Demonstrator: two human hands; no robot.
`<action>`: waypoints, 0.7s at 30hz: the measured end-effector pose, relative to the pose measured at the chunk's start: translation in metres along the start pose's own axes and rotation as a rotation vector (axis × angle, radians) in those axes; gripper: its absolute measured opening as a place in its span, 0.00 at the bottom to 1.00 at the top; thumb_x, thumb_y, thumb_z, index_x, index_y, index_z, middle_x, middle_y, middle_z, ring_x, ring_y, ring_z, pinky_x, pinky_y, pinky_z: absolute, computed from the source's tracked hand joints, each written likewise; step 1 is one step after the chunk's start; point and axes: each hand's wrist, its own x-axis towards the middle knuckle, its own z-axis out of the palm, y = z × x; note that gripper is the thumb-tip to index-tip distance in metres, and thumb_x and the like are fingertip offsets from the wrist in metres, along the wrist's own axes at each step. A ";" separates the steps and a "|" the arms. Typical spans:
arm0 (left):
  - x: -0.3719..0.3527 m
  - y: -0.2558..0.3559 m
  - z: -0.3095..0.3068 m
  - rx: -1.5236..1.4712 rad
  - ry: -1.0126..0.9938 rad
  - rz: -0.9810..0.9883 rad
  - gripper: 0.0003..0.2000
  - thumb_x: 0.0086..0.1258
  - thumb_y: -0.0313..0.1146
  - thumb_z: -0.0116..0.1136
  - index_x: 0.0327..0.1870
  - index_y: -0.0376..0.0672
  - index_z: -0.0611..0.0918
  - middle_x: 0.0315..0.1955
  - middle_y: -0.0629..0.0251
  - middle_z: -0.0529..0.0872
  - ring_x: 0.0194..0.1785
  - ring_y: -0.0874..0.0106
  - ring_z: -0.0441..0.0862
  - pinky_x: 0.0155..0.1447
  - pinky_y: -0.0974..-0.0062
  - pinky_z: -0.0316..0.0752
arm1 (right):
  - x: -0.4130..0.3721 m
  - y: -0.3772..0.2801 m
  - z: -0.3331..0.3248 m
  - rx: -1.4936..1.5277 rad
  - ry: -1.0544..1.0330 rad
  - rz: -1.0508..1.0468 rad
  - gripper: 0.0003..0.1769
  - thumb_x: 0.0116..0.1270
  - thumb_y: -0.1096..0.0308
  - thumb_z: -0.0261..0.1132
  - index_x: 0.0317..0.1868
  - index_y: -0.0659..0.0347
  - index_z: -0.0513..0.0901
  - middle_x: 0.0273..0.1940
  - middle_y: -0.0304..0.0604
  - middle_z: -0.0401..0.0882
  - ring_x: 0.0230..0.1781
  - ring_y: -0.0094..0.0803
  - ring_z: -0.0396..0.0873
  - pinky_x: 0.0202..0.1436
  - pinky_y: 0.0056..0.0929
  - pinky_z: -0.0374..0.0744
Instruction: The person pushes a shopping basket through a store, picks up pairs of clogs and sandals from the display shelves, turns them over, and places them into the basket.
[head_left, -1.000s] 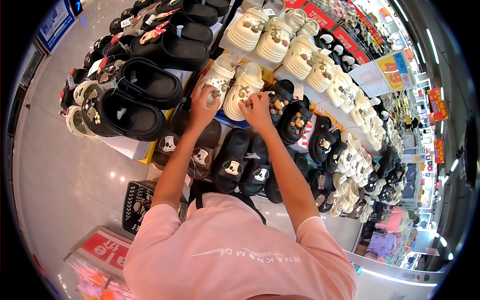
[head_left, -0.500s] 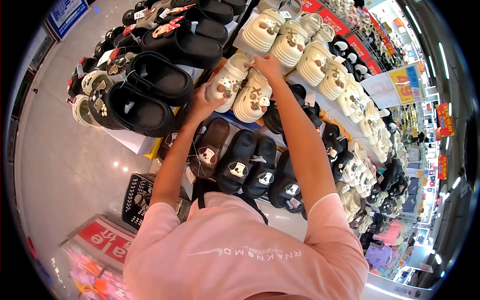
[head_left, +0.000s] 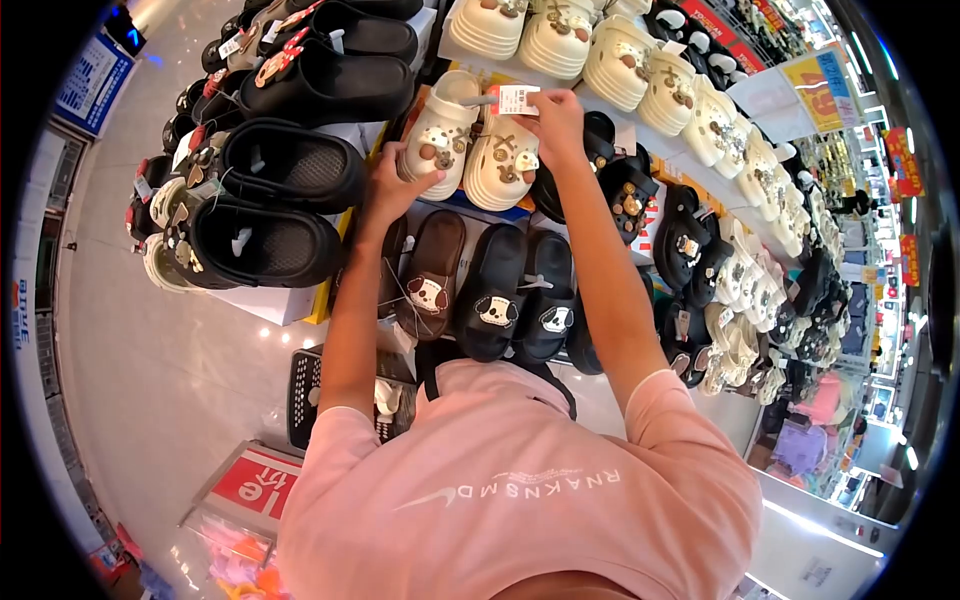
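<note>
A cream clog (head_left: 440, 135) with brown and white charms lies at the upper middle, and my left hand (head_left: 400, 185) is closed around its lower left side, thumb across the toe. My right hand (head_left: 553, 122) pinches a white and red price tag (head_left: 515, 99) just to the right of that clog's heel. Directly beside it sits a stack of similar cream clogs (head_left: 500, 170), below the tag. Nearer me are a brown slide (head_left: 432, 270) and black slides (head_left: 493, 290) with dog-face patches.
Large black clogs (head_left: 290, 165) stand on the left of the display. More cream clogs (head_left: 615, 65) run in rows toward the right. A black basket (head_left: 304, 395) and a red sale sign (head_left: 258, 482) are at the lower left.
The price tag now shows flat in my right hand, beside the clog's heel. My left hand still holds the clog. The view has shifted, so the display sits higher in the frame.
</note>
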 end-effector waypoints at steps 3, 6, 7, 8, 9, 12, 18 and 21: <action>0.005 -0.017 0.006 -0.045 0.015 0.056 0.32 0.55 0.39 0.79 0.58 0.37 0.74 0.50 0.57 0.83 0.54 0.68 0.80 0.58 0.71 0.74 | -0.034 0.014 -0.015 0.154 0.076 0.114 0.26 0.63 0.80 0.65 0.57 0.65 0.60 0.48 0.54 0.74 0.39 0.44 0.85 0.36 0.33 0.87; 0.009 -0.026 0.006 -0.016 0.019 0.049 0.37 0.49 0.48 0.80 0.56 0.37 0.75 0.50 0.53 0.84 0.53 0.63 0.82 0.56 0.67 0.76 | -0.050 0.039 -0.015 0.149 0.077 0.122 0.25 0.65 0.78 0.65 0.58 0.68 0.61 0.46 0.55 0.75 0.39 0.42 0.85 0.38 0.31 0.88; 0.009 -0.026 0.005 -0.016 0.009 0.046 0.37 0.49 0.48 0.80 0.56 0.37 0.75 0.51 0.53 0.83 0.54 0.63 0.82 0.56 0.67 0.76 | -0.050 0.043 -0.019 0.185 0.004 0.096 0.23 0.67 0.77 0.65 0.56 0.69 0.63 0.43 0.54 0.77 0.38 0.39 0.85 0.39 0.30 0.88; 0.010 -0.025 0.004 -0.018 0.001 0.045 0.37 0.49 0.48 0.80 0.56 0.37 0.75 0.51 0.53 0.83 0.54 0.63 0.82 0.56 0.67 0.76 | -0.049 0.046 -0.020 0.203 0.011 0.091 0.22 0.67 0.77 0.65 0.55 0.69 0.63 0.43 0.53 0.78 0.38 0.38 0.85 0.38 0.29 0.88; 0.010 -0.023 0.004 -0.022 -0.007 0.043 0.37 0.49 0.48 0.80 0.56 0.37 0.75 0.51 0.53 0.83 0.54 0.63 0.82 0.56 0.67 0.76 | -0.050 0.047 -0.020 0.219 0.018 0.085 0.21 0.67 0.77 0.65 0.55 0.68 0.64 0.42 0.53 0.79 0.37 0.37 0.84 0.38 0.29 0.88; 0.006 -0.019 0.005 -0.013 0.018 0.042 0.37 0.51 0.49 0.79 0.57 0.38 0.75 0.51 0.54 0.83 0.54 0.63 0.82 0.57 0.67 0.76 | -0.049 0.048 -0.021 0.247 0.053 0.087 0.20 0.67 0.76 0.65 0.54 0.67 0.64 0.41 0.54 0.80 0.35 0.35 0.84 0.37 0.27 0.87; -0.008 0.004 0.003 0.112 0.027 0.007 0.40 0.55 0.47 0.77 0.65 0.34 0.72 0.56 0.51 0.82 0.57 0.62 0.81 0.60 0.67 0.74 | -0.049 0.044 -0.020 0.214 0.077 0.143 0.20 0.68 0.74 0.65 0.54 0.65 0.66 0.42 0.51 0.80 0.35 0.33 0.83 0.34 0.26 0.85; -0.009 0.028 0.008 0.163 0.059 0.104 0.40 0.56 0.51 0.75 0.65 0.34 0.73 0.57 0.47 0.81 0.59 0.59 0.81 0.60 0.65 0.75 | -0.045 0.042 -0.025 0.243 0.050 0.154 0.18 0.68 0.73 0.65 0.53 0.65 0.68 0.43 0.50 0.80 0.37 0.32 0.83 0.34 0.26 0.85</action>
